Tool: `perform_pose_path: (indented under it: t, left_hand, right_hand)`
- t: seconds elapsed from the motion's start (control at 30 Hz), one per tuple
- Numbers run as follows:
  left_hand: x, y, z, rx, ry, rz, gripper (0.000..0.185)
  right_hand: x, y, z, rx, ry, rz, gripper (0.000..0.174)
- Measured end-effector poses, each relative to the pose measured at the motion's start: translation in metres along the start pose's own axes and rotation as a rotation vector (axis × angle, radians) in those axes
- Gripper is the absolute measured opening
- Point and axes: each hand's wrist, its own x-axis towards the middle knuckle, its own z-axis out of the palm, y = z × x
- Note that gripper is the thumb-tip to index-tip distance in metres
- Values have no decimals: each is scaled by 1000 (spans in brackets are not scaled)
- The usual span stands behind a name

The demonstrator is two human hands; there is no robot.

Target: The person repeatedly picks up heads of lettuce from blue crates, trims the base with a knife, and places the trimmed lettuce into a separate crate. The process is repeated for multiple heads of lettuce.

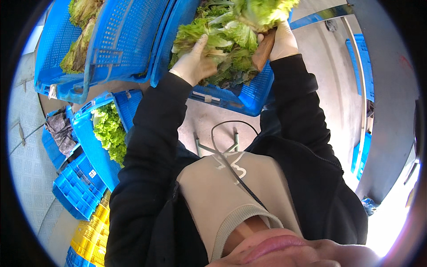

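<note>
My left hand (195, 64), in a pale glove, is at the lettuce leaves (218, 43) in a blue plastic crate (248, 100). Its thumb points up and its fingers are curled and blurred; I cannot tell whether it grips any leaf. My right hand (284, 40), gloved too, is closed around a brown wooden handle (264, 51) that slants down over the crate's right side. Whatever the handle belongs to is hidden. Against that hand, at the top edge of the view, is a blurred, bright green lettuce head (263, 13), partly cut off.
At the left, a large blue crate (123, 36) holds wilted, browning lettuce (78, 46). Below it, fresh green lettuce (109, 130) fills another blue crate (95, 160), near yellow crates (91, 233). A dark cord (230, 167) hangs down my front. A grey surface (388, 110) runs along the right.
</note>
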Motion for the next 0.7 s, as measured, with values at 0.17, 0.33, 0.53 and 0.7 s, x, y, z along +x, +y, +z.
perform_pose_path:
  t: [0.17, 0.33, 0.53, 0.7]
  left_hand:
    - [-38, -8, 20, 1228, 229, 838, 33]
    - [-23, -2, 8, 1581, 231, 1811, 70]
    - [-19, 8, -6, 1377, 122, 1918, 87]
    - [-16, 10, -22, 1039, 154, 1203, 61]
  right_hand:
    - [-17, -5, -9, -665, -60, -65, 43]
    - [-37, 8, 4, -741, -335, 174, 49]
    - [-65, 10, 27, -652, -404, 301, 56]
    - [-61, 15, 19, -717, -382, 61, 65]
